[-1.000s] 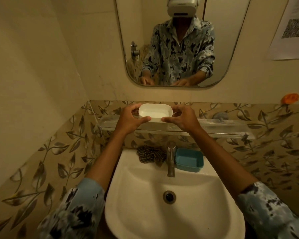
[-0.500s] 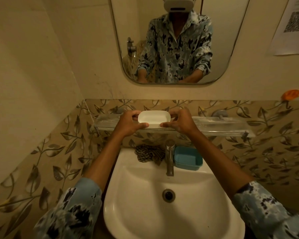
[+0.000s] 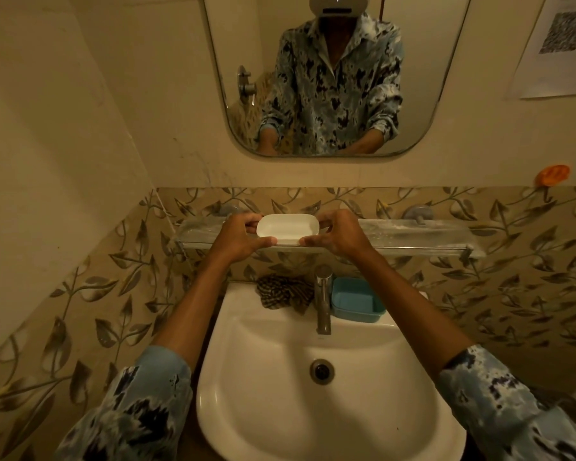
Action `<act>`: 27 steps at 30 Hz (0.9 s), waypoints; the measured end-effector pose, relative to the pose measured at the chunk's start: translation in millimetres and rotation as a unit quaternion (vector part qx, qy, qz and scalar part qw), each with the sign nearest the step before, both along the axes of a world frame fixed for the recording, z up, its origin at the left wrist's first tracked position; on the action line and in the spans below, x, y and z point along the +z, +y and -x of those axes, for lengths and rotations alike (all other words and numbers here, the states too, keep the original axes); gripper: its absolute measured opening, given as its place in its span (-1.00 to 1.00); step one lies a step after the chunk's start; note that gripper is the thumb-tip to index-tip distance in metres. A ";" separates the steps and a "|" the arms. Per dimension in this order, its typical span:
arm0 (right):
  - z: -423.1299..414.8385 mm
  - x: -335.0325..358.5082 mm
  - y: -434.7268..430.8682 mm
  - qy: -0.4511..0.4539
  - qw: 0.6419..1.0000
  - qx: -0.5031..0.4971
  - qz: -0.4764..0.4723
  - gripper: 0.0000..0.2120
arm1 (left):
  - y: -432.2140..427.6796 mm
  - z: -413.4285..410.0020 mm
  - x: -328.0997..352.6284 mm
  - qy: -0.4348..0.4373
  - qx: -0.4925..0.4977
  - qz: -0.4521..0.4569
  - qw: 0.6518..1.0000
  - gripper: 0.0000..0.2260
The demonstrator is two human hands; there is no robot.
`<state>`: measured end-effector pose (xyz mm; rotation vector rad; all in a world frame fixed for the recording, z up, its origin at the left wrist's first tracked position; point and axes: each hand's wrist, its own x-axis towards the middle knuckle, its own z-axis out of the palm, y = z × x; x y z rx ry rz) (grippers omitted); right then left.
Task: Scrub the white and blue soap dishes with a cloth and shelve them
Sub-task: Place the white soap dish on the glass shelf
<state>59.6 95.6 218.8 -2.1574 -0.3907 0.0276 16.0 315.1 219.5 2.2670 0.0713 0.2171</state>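
The white soap dish (image 3: pixel 287 228) sits on the clear glass shelf (image 3: pixel 413 232) above the sink, open side up. My left hand (image 3: pixel 238 239) grips its left end and my right hand (image 3: pixel 338 236) grips its right end, thumbs along the front edge. The blue soap dish (image 3: pixel 356 299) rests on the sink's back ledge, right of the tap. A dark checked cloth (image 3: pixel 283 292) lies crumpled on the ledge, left of the tap.
A white basin (image 3: pixel 396 377) with a steel tap (image 3: pixel 323 297) is below the shelf. A mirror (image 3: pixel 333 74) hangs above. Leaf-patterned tiles line the walls; the left wall is close. An orange hook (image 3: pixel 552 174) and a paper sheet (image 3: pixel 559 44) are at the upper right.
Both hands lowered the white soap dish from just above the shelf down onto it; they still hold its ends. Blue dish and cloth have not moved.
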 end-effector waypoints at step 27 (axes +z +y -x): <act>7.8 -9.5 -5.4 -0.085 0.996 -0.028 0.015 -0.45 | -13.1 12.1 -4.3 -0.055 0.037 -0.022 0.998 -0.44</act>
